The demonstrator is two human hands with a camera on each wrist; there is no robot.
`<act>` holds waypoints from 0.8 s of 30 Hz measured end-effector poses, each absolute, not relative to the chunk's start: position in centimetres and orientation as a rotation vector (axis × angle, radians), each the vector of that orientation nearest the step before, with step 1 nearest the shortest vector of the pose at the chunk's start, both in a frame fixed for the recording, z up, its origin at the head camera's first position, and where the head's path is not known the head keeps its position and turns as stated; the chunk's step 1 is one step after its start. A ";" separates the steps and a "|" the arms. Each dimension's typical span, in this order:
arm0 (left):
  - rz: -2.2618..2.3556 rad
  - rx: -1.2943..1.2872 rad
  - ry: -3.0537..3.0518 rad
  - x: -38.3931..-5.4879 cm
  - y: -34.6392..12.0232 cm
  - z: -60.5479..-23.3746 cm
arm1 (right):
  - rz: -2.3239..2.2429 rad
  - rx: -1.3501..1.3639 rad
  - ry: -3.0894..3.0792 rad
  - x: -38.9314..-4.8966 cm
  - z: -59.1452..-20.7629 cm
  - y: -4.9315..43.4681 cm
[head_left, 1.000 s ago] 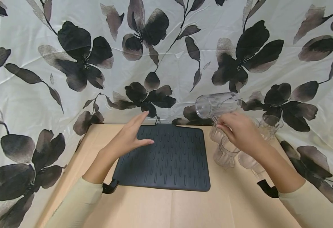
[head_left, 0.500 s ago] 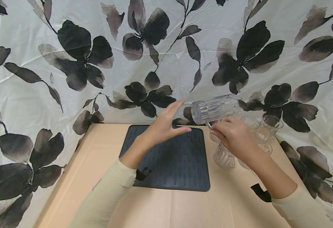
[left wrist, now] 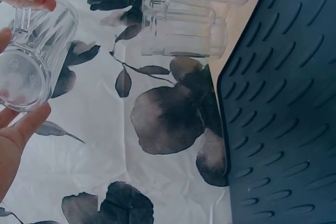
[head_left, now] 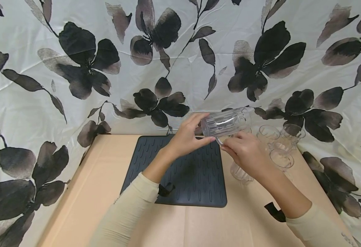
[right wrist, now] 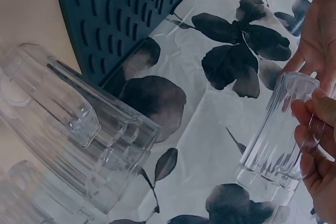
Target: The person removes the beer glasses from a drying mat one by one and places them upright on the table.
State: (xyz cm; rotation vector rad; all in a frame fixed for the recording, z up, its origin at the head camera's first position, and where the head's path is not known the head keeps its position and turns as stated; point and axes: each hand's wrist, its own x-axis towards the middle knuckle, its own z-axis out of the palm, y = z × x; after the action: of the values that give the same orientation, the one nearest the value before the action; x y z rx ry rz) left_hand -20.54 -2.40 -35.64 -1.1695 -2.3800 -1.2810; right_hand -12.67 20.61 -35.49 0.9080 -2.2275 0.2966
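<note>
A clear fluted glass mug (head_left: 226, 121) is tilted on its side above the table, its base towards the left and its mouth to the right. My right hand (head_left: 246, 151) grips its handle from below. Its fingers also show on the handle in the right wrist view, where the mug (right wrist: 275, 140) appears side on. My left hand (head_left: 184, 137) is at the base with thumb and fingers spread nearly straight on either side. The left wrist view shows the round base (left wrist: 23, 80) between these fingertips.
A dark ribbed mat (head_left: 202, 175) lies on the wooden-looking table (head_left: 183, 226). Right of it several clear glass mugs (head_left: 282, 159) stand close together, partly behind my right hand and arm. A floral cloth (head_left: 199, 75) hangs behind the table.
My left hand has come right across the mat to the mug's base. My right hand has brought the tilted mug left and slightly lower, away from the other mugs.
</note>
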 end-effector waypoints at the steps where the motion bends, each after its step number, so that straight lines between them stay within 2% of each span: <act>1: -1.313 -1.167 -2.368 -20.5 -2.4 -35.8 | 0.297 0.904 -2.224 -12.7 -35.5 20.6; 13: -1.451 -1.088 -2.257 -20.4 -1.9 -35.9 | 0.407 0.760 -2.229 -12.9 -35.1 21.4; 24: -1.447 -1.043 -2.146 -20.2 -2.5 -35.6 | 0.855 0.377 -2.312 -12.3 -35.0 22.2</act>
State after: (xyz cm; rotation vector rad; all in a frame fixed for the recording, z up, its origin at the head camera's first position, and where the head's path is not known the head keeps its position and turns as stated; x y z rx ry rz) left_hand -20.24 -2.53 -35.57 -1.0433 -2.1464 -1.4467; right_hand -12.28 22.19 -35.01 0.3772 -2.3116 0.8551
